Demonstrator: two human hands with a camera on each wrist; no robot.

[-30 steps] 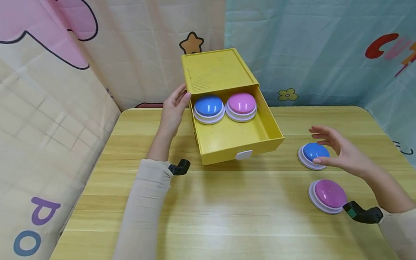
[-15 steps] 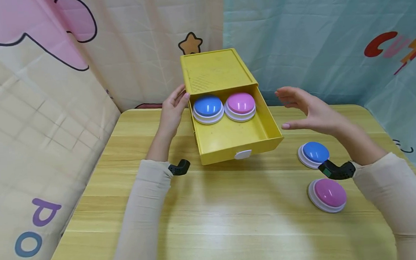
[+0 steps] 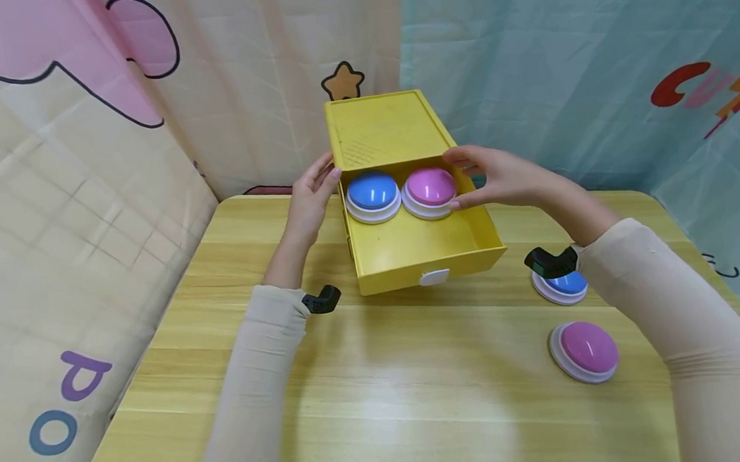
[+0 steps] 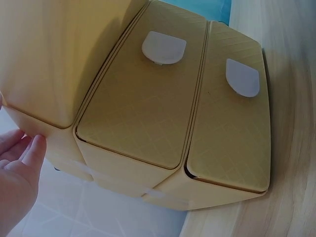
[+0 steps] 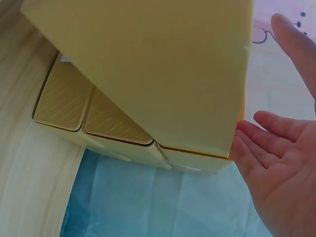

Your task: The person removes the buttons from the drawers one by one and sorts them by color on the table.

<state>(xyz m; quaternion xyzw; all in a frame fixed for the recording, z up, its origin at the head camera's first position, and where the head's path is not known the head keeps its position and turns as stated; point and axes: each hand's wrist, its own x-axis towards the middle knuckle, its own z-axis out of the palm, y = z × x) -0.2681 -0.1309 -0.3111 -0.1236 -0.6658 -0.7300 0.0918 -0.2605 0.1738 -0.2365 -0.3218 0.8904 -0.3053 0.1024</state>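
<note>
A yellow drawer cabinet (image 3: pixel 389 127) stands at the back of the table with its top drawer (image 3: pixel 409 248) pulled out. Side by side in that drawer sit a blue push button (image 3: pixel 372 190) and a pink push button (image 3: pixel 429 185), both on white bases. My left hand (image 3: pixel 307 201) touches the cabinet's left side, fingers fairly straight. My right hand (image 3: pixel 503 177) reaches over the drawer's right wall, thumb and fingers spread at the pink button's right side. In the right wrist view, its fingertips (image 5: pixel 239 129) are right at the drawer's upper edge; the button is hidden there.
On the table's right are another pink button (image 3: pixel 588 348) and another blue button (image 3: pixel 564 286), the latter partly covered by the black wrist camera (image 3: pixel 551 262). Two closed lower drawers with white handles (image 4: pixel 164 48) show below the pulled-out one. Printed curtains hang behind the table.
My right hand has moved left and away from me, from above the blue button on the table to the pink button in the drawer. My left hand stays at the cabinet's side.
</note>
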